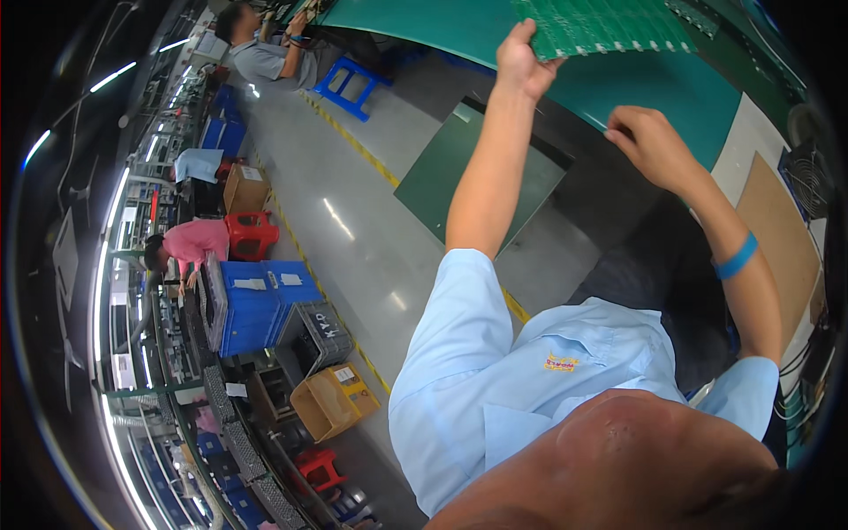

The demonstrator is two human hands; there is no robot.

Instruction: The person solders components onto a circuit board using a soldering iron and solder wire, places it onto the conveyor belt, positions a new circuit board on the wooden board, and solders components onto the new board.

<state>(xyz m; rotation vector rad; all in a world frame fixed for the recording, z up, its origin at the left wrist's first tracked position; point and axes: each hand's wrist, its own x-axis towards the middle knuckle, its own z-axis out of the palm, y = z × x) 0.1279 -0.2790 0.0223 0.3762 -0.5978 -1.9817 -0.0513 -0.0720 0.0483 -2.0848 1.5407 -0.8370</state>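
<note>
Nearest the camera, one light-blue short-sleeved work shirt (495,389) fills the lower frame, with two bare forearms rising from it toward the top edge. On the right forearm sits one blue wristband (737,256). The right hand (649,141) hangs in the air below and just right of the board, fingers curled loosely, grasping nothing and touching nothing. The left hand (523,62) is raised higher and pinches the lower left corner of one flat green printed circuit panel (609,25), which is held above one green-topped workbench (636,97) at the top of the frame.

Below the arms lies one grey polished floor (353,230) crossed by one yellow-and-black striped line (353,141). On the floor at lower left stand two blue plastic crates (261,305), one grey plastic crate (314,331) and one yellow open bin (334,402). Farther along, one red plastic stool (252,234) stands beside one brown cardboard box (246,187). One person in a pink top (190,243) bends at the left line. Farthest off, one blue stool (352,84) stands near one person in a grey shirt (265,53).
</note>
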